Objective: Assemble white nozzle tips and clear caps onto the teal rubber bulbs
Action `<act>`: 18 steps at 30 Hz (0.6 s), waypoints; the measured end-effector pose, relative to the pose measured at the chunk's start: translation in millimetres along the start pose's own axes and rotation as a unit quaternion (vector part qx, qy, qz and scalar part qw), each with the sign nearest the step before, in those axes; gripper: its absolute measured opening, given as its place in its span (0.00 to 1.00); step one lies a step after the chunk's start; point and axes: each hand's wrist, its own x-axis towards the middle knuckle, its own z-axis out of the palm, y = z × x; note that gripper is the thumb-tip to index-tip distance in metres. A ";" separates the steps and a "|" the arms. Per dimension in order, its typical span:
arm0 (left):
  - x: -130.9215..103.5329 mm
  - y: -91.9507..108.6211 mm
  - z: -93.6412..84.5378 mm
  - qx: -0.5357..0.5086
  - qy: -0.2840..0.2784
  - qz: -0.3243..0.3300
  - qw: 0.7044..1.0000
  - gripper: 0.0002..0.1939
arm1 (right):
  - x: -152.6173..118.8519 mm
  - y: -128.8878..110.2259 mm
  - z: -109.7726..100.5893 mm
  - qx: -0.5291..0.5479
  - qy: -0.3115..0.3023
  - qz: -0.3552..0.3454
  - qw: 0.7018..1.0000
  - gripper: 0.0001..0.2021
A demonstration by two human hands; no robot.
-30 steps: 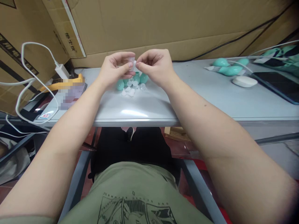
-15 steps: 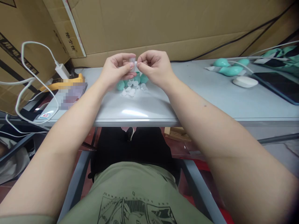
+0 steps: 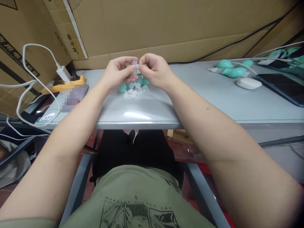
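My left hand (image 3: pixel 120 70) pinches a small clear plastic tube (image 3: pixel 135 67) upright between thumb and fingers. Right beside it, my right hand (image 3: pixel 154 69) is closed, thumb against forefinger, on a small white piece (image 3: pixel 137 66) that touches or nearly touches the tube; its kind is too small to make out. Under and behind the hands stand several glossy teal rounded pieces (image 3: pixel 122 87), one with an open neck (image 3: pixel 139 77). In front of them on the table lie clear round caps (image 3: pixel 137 85) and small white pieces (image 3: pixel 130 94).
More teal pieces (image 3: pixel 234 72) lie at the right, near a white oval case (image 3: pixel 249 83) and a dark phone (image 3: pixel 282 88). At the left are a white plug (image 3: pixel 63 72) with its cable and a yellow object (image 3: pixel 71 84). Cardboard (image 3: pixel 152 28) walls the table's (image 3: pixel 201 95) back.
Both hands have shifted very slightly, still together over the teal pieces. The tube stays in the left hand, and the right hand keeps its pinch.
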 end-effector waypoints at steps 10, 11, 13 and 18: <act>0.1 0.7 -4.0 0.005 -0.013 -0.003 1.000 0.08 | -8.2 -14.2 -4.6 0.045 -0.009 0.061 0.997 0.21; -0.2 1.4 -4.1 0.008 -0.009 -0.004 1.000 0.09 | -9.0 -14.8 -4.2 0.055 -0.004 0.053 0.997 0.21; -0.6 2.2 -4.4 0.012 -0.005 -0.005 1.000 0.10 | -9.7 -14.0 -4.1 0.073 0.004 0.032 0.997 0.23; -1.2 2.2 -4.5 0.013 -0.003 -0.001 1.000 0.10 | -9.1 -10.1 -9.7 0.063 -0.021 0.041 0.997 0.23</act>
